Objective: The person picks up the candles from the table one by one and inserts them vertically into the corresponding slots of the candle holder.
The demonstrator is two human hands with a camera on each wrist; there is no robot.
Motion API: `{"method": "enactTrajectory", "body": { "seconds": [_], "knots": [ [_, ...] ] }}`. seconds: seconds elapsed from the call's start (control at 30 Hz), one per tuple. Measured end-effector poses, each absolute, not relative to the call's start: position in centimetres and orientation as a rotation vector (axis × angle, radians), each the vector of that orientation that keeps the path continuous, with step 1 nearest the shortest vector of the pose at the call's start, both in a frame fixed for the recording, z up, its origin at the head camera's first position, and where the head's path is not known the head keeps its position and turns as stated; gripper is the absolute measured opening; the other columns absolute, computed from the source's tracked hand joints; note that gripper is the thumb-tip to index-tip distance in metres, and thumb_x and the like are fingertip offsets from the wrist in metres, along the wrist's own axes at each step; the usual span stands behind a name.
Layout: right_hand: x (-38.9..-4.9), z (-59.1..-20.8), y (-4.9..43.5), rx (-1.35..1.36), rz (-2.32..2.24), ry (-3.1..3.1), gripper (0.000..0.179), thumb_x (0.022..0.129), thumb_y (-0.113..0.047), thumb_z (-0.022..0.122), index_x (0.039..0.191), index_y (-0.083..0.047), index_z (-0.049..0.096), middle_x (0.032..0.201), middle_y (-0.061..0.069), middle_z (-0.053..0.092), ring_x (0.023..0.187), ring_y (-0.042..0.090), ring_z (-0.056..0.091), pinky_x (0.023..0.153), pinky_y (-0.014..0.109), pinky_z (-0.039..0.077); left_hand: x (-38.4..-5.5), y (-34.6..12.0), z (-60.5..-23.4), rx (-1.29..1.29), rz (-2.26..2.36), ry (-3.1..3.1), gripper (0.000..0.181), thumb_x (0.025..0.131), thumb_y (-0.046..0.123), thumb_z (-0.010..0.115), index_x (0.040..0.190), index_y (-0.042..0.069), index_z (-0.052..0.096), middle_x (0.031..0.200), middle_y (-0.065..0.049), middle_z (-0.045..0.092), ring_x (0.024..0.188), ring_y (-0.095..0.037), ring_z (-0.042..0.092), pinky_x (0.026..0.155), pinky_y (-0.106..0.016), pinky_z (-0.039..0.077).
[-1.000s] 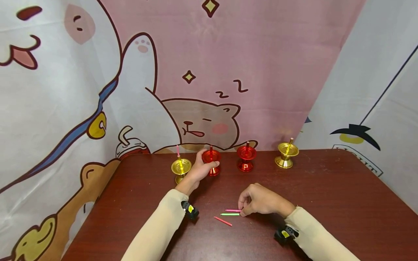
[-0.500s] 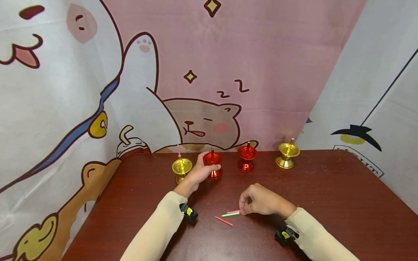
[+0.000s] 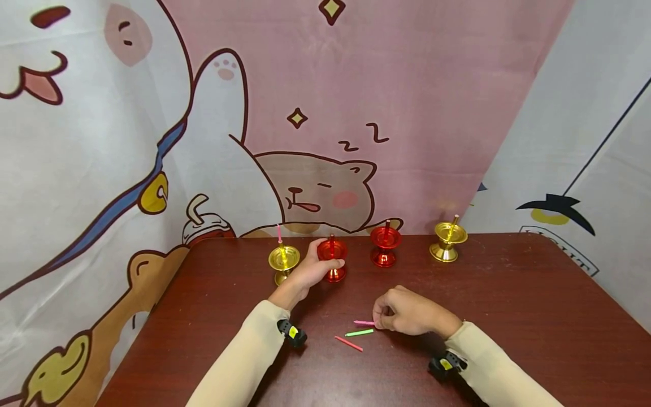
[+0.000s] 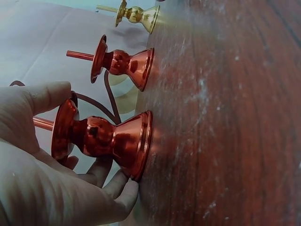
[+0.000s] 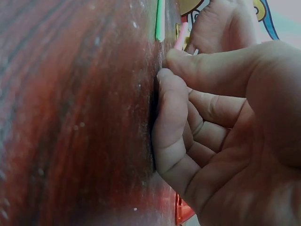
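In the head view my left hand [image 3: 308,271] grips a shiny red candle holder [image 3: 333,250] near the back of the table, thumb at its dish and fingers behind. The left wrist view shows this red candle holder [image 4: 96,136] up close, the thumb over the dish rim and other fingers down by the base. My right hand [image 3: 411,312] pinches one end of a thin pink candle [image 3: 363,323] between thumb and forefinger, low over the tabletop. A green candle [image 3: 360,333] and a red candle [image 3: 348,343] lie loose just in front of it.
Left of the gripped holder stands a gold holder [image 3: 284,257] bearing an upright pink candle [image 3: 279,234]. To the right are another red holder [image 3: 385,238] and a gold holder [image 3: 448,234]. Behind the brown table [image 3: 508,311] hangs a printed cartoon cloth [image 3: 432,113].
The left hand has drawn the red candle holder slightly toward the front. The pink candle, earlier close beside the green one, has been moved a little away from it; the green candle has turned slightly.
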State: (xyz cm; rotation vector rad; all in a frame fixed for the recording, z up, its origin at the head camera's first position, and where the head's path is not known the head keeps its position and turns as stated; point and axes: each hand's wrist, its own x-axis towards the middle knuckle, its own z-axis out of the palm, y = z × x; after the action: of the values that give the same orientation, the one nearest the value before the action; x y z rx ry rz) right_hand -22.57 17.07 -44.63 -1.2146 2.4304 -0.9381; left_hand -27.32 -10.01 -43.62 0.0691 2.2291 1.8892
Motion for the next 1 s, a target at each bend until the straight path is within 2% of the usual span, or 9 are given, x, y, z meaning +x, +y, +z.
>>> {"method": "enactTrajectory", "body": {
  "seconds": [0.23,0.47,1.0],
  "knots": [
    [-22.4,-44.3,16.9,-1.084,-0.961,2.418,0.024,0.094,0.008,0.072,0.088,-0.015,0.075,0.073,-0.012,0.065,0.059,0.002,0.058,0.056,0.024,0.052,-27.0,-10.3,-43.5,0.080,1.868,2.225,0.083,0.099,0.022,0.077,0.165,0.007,0.028,0.159,-0.025,0.044,0.148,-0.046,0.043,0.124,-0.067,0.028],
    [-22.6,-44.2,16.9,-1.063,-0.971,2.429,0.019,0.097,0.002,0.075,0.090,-0.016,0.076,0.074,-0.013,0.066,0.059,0.002,0.060,0.056,0.025,0.054,-26.7,-10.6,-43.3,0.087,1.849,2.230,0.084,0.099,0.023,0.077,0.164,0.006,0.027,0.160,-0.025,0.045,0.149,-0.046,0.042,0.125,-0.068,0.027],
    [-22.8,-44.6,17.0,-0.996,-0.996,2.455,0.015,0.088,-0.004,0.076,0.085,-0.017,0.070,0.069,-0.010,0.063,0.057,0.006,0.059,0.053,0.025,0.050,-26.1,-11.1,-43.4,0.090,1.837,2.188,0.085,0.098,0.025,0.078,0.164,0.007,0.028,0.159,-0.023,0.045,0.149,-0.045,0.041,0.125,-0.069,0.026]
  ]
}}
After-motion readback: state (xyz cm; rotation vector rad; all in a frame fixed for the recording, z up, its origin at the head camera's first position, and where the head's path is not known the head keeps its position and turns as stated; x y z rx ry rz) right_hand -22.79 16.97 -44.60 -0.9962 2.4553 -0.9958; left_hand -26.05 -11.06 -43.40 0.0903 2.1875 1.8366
